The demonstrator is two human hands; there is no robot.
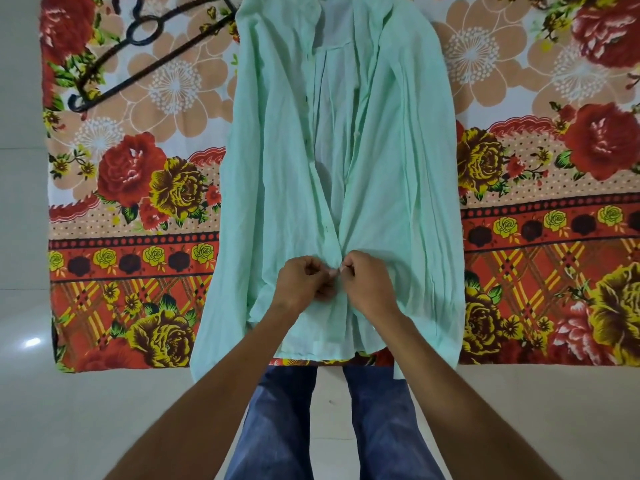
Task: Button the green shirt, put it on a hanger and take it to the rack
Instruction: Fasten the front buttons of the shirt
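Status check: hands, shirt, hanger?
Left hand and right hand both pinching shirt placket near hem. Front open above. Hanger lies clear, upper left on sheet.

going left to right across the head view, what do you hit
white tiled floor → black hanger on the floral sheet → left hand → right hand, both pinching the green shirt placket

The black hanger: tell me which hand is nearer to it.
Left. The left hand pinches the green shirt placket, on the same side as the black hanger, which lies far up-left on the floral sheet. The right hand is just beyond, slightly farther.
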